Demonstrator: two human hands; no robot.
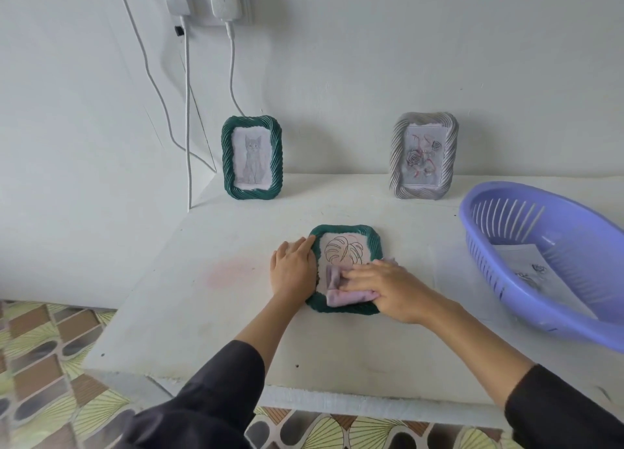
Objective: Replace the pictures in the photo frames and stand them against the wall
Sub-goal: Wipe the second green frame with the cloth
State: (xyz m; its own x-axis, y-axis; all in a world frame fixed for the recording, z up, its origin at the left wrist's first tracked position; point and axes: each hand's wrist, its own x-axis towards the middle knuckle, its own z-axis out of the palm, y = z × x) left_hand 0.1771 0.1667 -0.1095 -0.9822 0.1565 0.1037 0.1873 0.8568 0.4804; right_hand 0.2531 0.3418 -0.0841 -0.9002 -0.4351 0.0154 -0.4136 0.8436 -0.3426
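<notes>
Ribbed green frame (344, 229), soft folded cloth (341, 296)

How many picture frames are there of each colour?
Green: 2, the cat frame standing at the wall and the leaf frame lying flat on the table
Grey: 1, the rose frame standing at the wall
Total: 3

Item 1: dark-green leaf frame (347, 232), rope-twist rim, flat and face up between your hands; your left hand (292, 269) touches its left rim, your right hand (388, 290) lies over its lower right.
Item 2: green cat frame (251, 158), upright against the wall, well beyond your left hand.
Item 3: grey rose frame (423, 156), upright against the wall, well beyond your right hand.
</notes>
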